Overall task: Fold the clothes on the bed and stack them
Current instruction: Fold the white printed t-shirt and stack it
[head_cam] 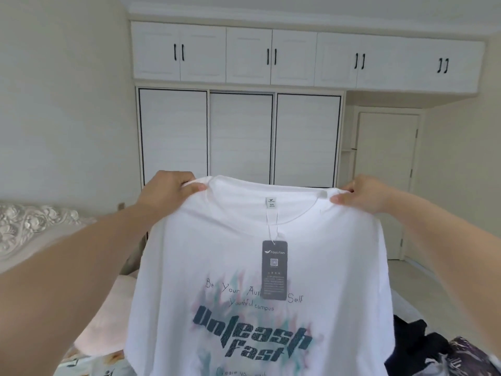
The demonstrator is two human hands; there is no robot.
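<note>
— Shirt check first: what are we holding up?

— We have a white T-shirt [252, 267] lifted in front of us, front side toward us, hanging freely from its shoulders. Our left hand [168, 189] pinches the left shoulder seam just beside the collar, thumb on the near side and fingers curled behind the cloth. Our right hand [363, 194] grips the other shoulder the same way. The two hands are well apart, so the neckline is stretched flat between them.

— What do we see on the shirt itself?

— A small white size label [270, 203] sits inside the back of the collar and reads 2XL. From it a thin string drops to a dark grey hang tag [274, 270], which lies against the chest and covers part of a line of thin lettering. Below that is a large dark print reading "Unleash Fast" [252, 337] over smears of green and pink.

— And under the shirt?

— We can only glimpse the bed. At the lower right lies a black garment [412, 337] with a dark patterned garment [469, 354] just beside it. At the lower left a pale pink cloth [108, 321] shows past the shirt's edge, and a carved white headboard [32, 226] stands farther left.

— What is behind it all?

— We face a white wardrobe [241, 137] with three tall panels, a row of upper cabinets [249, 55] with black handles above it, and a closed door [387, 169] to the right.
</note>
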